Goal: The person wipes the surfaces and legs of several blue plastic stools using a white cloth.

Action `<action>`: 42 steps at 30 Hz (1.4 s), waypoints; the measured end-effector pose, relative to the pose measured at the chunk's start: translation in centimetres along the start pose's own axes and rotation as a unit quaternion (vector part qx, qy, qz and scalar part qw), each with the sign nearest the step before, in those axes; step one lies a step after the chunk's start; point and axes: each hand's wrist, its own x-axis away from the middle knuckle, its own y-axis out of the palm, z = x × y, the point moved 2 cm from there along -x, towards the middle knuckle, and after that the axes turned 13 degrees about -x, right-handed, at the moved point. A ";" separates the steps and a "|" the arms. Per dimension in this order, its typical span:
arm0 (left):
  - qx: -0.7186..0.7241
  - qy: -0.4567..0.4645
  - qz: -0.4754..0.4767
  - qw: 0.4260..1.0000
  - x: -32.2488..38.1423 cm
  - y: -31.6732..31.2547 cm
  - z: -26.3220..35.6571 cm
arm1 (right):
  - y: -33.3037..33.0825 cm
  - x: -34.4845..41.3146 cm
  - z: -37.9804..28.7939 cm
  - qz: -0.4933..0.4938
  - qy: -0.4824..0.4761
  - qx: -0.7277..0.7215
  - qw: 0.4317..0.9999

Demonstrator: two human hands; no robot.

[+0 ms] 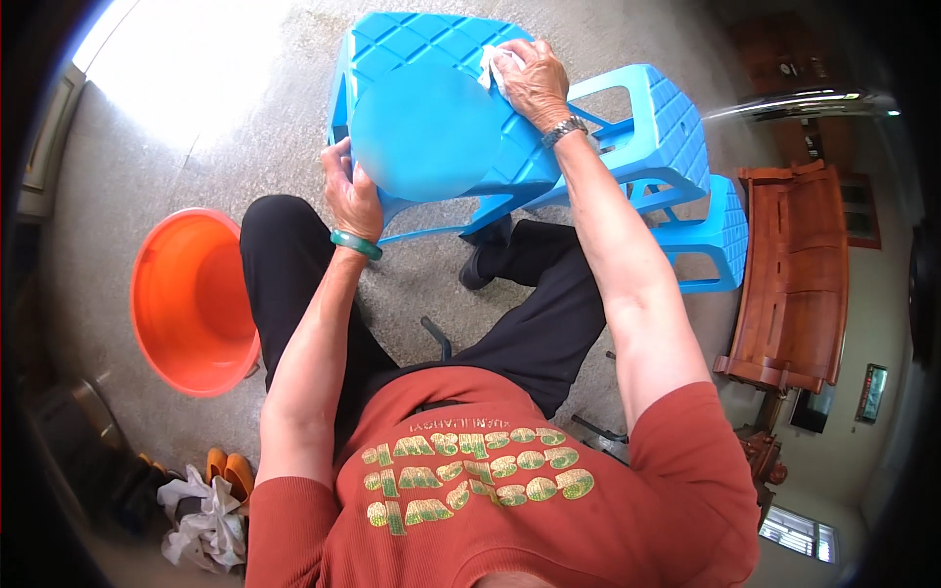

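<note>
A blue plastic stool (430,132) with a raised diamond pattern lies tipped in front of me, its seat facing me. At the upper right of that seat, my right hand (533,77) presses a crumpled white cloth or tissue (498,70) against the surface. My left hand (353,191) grips the lower left edge, its fingers partly hidden behind the rim. A blurred round patch covers the middle of the seat. Right of this stool are another blue stool (673,136) and a smaller-looking blue stool (724,235), both turned on their sides.
An orange plastic basin (195,301) stands on the grey floor beside my left knee. Orange shoes (229,470) and crumpled white plastic or paper (206,522) lie at the lower left. A wooden bench (790,275) is at the far right.
</note>
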 end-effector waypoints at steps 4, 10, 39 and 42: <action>-0.030 0.054 0.043 0.997 0.0 -0.2 -0.1 | -2.1 -1.1 -0.6 -0.097 -0.002 -0.031 0.995; 0.004 0.007 0.014 1.000 0.3 -0.2 0.5 | -0.5 0.2 -4.0 -0.101 -0.058 0.243 0.963; 0.107 -0.090 -0.005 0.990 0.4 0.1 0.6 | 3.0 -4.5 -0.4 -0.001 -0.087 0.032 0.996; 0.117 -0.102 0.004 0.988 0.5 -0.2 1.1 | 3.9 -0.9 -6.3 -0.072 -0.170 -0.049 0.982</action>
